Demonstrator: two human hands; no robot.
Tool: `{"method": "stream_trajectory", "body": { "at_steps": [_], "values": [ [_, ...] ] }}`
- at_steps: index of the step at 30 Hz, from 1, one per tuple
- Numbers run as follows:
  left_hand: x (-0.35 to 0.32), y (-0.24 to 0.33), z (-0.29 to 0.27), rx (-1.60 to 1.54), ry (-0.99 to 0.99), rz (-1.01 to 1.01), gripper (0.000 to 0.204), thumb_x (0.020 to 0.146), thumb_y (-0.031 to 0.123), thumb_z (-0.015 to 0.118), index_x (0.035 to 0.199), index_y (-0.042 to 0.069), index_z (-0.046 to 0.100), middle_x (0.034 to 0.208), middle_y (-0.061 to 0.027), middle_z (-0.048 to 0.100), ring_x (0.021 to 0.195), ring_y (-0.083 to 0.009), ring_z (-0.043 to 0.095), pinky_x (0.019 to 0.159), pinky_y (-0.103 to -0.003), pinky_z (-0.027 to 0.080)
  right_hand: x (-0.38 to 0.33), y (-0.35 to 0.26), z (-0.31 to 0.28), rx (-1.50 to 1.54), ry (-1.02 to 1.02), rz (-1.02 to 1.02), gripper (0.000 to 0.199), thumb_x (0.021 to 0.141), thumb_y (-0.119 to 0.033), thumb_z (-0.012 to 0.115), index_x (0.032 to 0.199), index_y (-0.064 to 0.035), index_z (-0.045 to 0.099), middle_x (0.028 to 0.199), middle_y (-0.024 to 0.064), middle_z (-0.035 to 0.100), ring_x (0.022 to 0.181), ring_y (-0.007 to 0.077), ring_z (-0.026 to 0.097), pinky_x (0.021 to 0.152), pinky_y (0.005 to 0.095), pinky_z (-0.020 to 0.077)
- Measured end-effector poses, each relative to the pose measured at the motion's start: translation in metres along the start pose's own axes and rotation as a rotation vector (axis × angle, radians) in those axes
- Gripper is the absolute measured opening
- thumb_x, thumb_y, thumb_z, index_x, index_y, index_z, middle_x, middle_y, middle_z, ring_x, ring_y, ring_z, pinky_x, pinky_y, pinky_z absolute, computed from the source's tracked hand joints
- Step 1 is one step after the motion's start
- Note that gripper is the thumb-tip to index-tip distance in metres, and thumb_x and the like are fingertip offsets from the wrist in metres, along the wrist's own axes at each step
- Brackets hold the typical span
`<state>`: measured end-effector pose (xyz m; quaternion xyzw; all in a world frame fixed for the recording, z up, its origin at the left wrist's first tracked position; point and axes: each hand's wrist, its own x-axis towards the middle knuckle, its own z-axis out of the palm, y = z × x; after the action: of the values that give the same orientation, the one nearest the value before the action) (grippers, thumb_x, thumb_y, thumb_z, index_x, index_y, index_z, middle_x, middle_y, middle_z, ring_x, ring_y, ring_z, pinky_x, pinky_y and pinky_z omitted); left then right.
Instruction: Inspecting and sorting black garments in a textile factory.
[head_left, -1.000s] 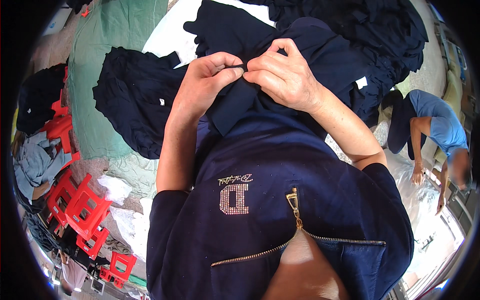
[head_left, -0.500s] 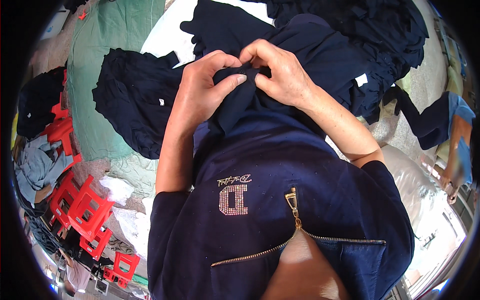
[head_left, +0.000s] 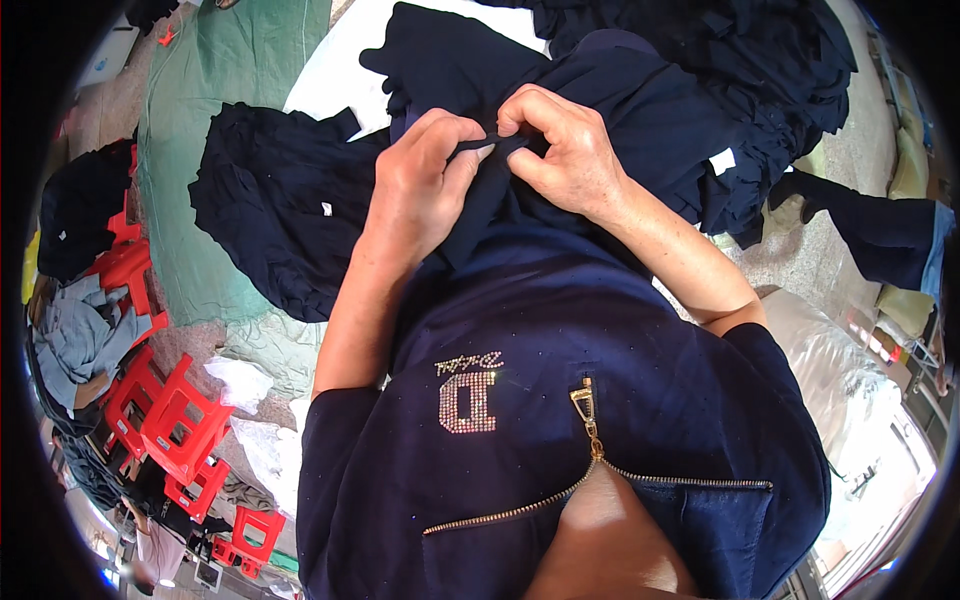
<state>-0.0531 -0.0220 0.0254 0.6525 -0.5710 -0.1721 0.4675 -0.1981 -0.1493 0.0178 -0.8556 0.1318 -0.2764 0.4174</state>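
Dark navy fabric, a garment [head_left: 480,205] by its look, lies over my lap and runs up between my hands. My left hand [head_left: 425,175] pinches a folded edge of it between thumb and fingers. Close beside it, my right hand [head_left: 565,145] has its thumb and fingertips drawn together at the same edge. The two sets of fingertips nearly meet. Whatever fine detail lies between the right fingertips is too small to make out. More dark garments [head_left: 275,200] are heaped to the left, with a small white tag [head_left: 326,209] on one.
A large pile of dark clothes [head_left: 740,80] fills the far right. White sheeting [head_left: 340,70] and a green ground cloth [head_left: 220,150] lie beneath. Red plastic stools [head_left: 185,420] stand at left, one under grey clothing [head_left: 85,330]. Clear plastic wrapping [head_left: 820,360] sits at right.
Both hands have shifted slightly nearer, and the left has turned so its pinch lies closer to the right fingertips. The limb at the far right edge has gone from view; dark cloth there is stretched out.
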Motion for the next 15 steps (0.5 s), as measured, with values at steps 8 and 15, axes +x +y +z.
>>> {"method": "stream_trajectory", "body": {
  "at_steps": [8,15],
  "values": [
    [0.006,-0.005,0.02,0.175,0.266,0.247,0.024,0.074,-0.008,0.069,0.095,0.001,0.062,0.088,-0.0107,0.065,0.071,-0.0256,0.066,0.06,-0.032,0.053,0.003,-0.012,0.0,-0.019,0.075,0.071,0.027,0.072,0.002,0.065,0.097,-0.0041,0.056,0.084,0.0105,0.061,0.071,0.0275,0.064,0.062,0.0357,0.0522],
    [0.019,-0.019,-0.016,-0.723,0.036,-0.24,0.02,0.091,0.006,0.06,0.108,0.0,0.065,0.103,-0.0046,0.065,0.097,-0.0108,0.057,0.091,-0.027,0.044,0.024,-0.043,-0.07,0.012,-0.534,0.135,0.014,0.079,-0.005,0.063,0.087,-0.0008,0.053,0.072,0.0187,0.055,0.068,0.0323,0.065,0.062,0.043,0.0486]
  ]
}}
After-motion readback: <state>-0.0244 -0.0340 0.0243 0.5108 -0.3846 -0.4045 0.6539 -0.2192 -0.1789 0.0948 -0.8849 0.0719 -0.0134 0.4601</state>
